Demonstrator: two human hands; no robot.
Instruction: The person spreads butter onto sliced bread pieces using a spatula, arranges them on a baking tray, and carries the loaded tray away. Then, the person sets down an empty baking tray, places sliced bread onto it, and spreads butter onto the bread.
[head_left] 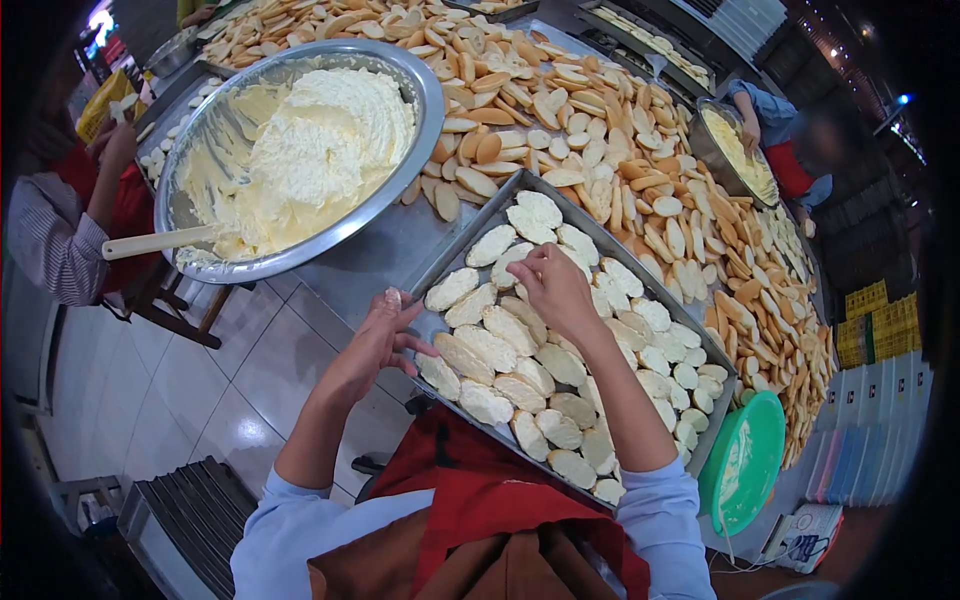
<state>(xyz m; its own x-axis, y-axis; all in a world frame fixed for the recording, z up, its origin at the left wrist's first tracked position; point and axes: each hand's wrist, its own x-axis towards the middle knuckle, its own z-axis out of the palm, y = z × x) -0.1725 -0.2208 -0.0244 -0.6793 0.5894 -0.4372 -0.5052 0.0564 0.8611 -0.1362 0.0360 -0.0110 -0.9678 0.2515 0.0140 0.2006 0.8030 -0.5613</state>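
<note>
A metal tray holds rows of oval bread slices, many topped with pale cream. My left hand is at the tray's left edge, fingers spread, with cream on its fingertips; it holds nothing. Over the upper middle of the tray, my right hand has its fingers bent together close to the coated slices; what they hold, if anything, is hidden. Beyond the left hand, a large steel bowl contains whipped cream and a light spatula.
A large heap of bread slices covers the table behind the tray. A green basin stands at the right. Co-workers are at the left and upper right, the latter's hand at another bowl. Stacked dark trays are lower left.
</note>
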